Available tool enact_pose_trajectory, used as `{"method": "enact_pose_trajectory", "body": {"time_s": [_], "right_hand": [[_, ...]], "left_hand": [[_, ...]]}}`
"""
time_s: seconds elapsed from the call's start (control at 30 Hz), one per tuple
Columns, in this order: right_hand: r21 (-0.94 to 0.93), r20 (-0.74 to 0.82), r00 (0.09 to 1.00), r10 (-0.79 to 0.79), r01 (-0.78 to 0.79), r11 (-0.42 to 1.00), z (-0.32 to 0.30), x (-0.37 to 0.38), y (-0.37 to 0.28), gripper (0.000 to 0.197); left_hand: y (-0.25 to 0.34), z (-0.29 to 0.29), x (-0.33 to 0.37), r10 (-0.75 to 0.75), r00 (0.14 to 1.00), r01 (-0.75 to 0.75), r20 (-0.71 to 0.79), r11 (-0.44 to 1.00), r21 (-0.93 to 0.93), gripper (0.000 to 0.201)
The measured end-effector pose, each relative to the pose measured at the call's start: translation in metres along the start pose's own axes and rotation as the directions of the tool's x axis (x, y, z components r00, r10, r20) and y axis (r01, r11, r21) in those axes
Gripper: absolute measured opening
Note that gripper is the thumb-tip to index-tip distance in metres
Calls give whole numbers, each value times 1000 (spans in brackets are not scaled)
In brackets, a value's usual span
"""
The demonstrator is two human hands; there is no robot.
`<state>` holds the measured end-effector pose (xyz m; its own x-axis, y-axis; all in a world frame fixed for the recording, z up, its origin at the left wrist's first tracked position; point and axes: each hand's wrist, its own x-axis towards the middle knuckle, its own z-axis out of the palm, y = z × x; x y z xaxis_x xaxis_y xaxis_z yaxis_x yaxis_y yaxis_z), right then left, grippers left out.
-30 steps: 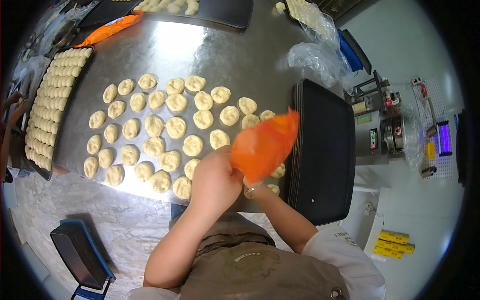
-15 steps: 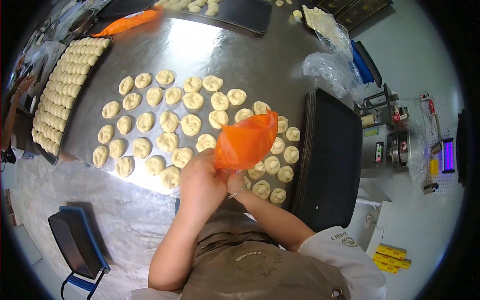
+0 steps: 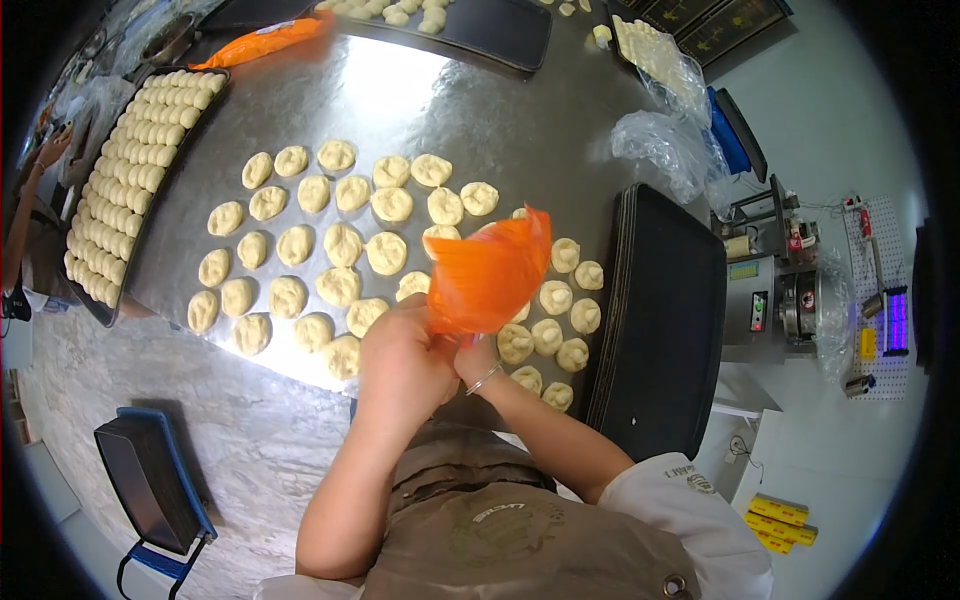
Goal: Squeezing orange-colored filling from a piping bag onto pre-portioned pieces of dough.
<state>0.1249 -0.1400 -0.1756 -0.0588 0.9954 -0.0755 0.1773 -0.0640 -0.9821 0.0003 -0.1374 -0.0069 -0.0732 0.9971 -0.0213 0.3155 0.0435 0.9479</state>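
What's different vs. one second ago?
The left hand, right hand and orange bag moved left, away from the black trays, uncovering more dough rounds beside those trays. The view shifted slightly too. No new hold or release shows: the left grip stays on the bag; the right fingers are hidden. Dough rounds further left keep their layout.

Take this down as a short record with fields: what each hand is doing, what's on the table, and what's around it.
Left hand: closed around the gathered end of an orange bag
Right hand: at the same end, fingers hidden
Table: metal, shiny
Dough rounds: spread in loose rows; several right of the bag carry a pale lump on top
Right side: stack of black trays
Left side: tray filled with rows of dough balls
Far side: second orange bag, lying flat
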Motion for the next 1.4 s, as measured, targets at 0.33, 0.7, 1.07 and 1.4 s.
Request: {"method": "enact_pose_trajectory", "body": {"time_s": [0.33,0.7,1.07,1.4], "right_hand": [[104,109,972,210,-221,970,24,44,-32,22],[-67,-36,984,-172,169,983,49,58,81,46],[195,59,996,-61,49,980,31,38,-21,15],[167,-2,991,137,-135,977,37,36,-35,3]], "left_hand": [[6,-27,7,17,998,-12,-60,996,87,16],[-27,-20,12,204,951,-177,-234,975,132,17],[-14,-29,13,-100,976,49,-192,967,-252,6],[-10,-29,16,-32,990,14,-137,991,-132,5]]}}
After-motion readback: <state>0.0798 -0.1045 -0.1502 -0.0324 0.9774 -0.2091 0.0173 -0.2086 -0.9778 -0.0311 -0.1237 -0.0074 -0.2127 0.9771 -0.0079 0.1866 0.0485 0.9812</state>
